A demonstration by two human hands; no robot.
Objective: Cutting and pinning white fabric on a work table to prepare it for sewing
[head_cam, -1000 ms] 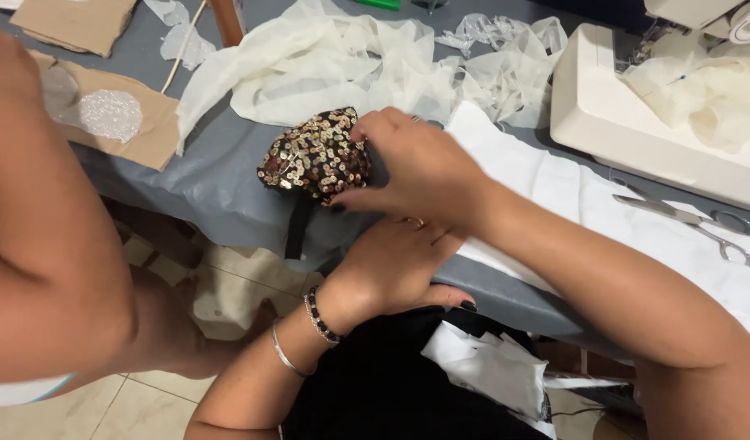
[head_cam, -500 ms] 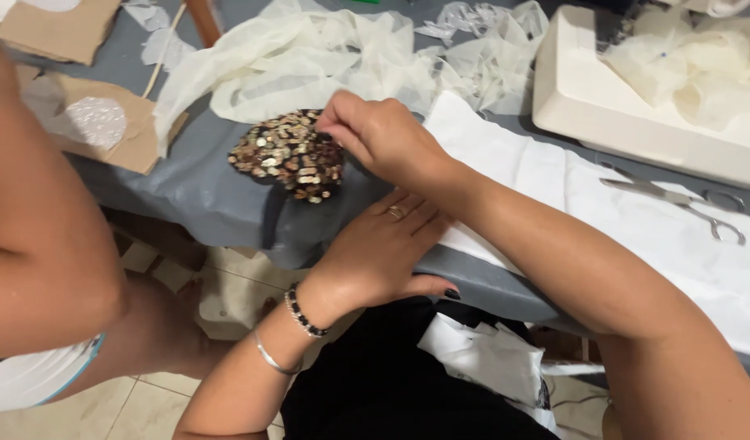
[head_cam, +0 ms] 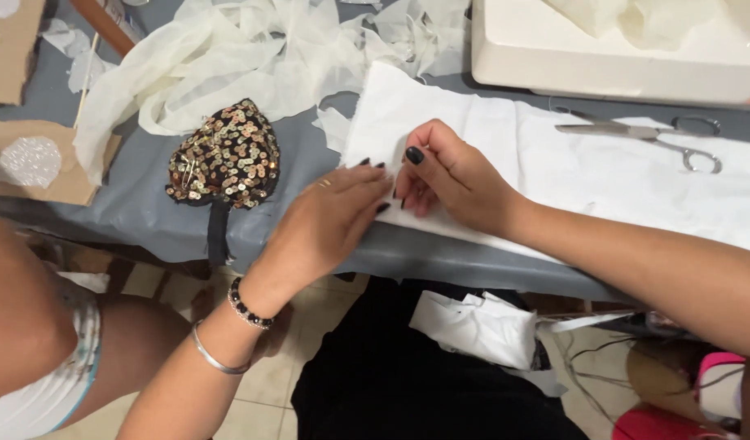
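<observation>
Left hand and right hand meet at near edge of white cloth on grey table, fingertips pinched together on it, steadying fabric; sequinned piece lies apart at left; scissors lie on cloth beyond.

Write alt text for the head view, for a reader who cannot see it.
Two hands, left hand and right hand, meet fingertip to fingertip on a white cloth at the near edge of a grey table. A sequined piece lies to the left, scissors to the right, and pale fabric scraps behind.
</observation>
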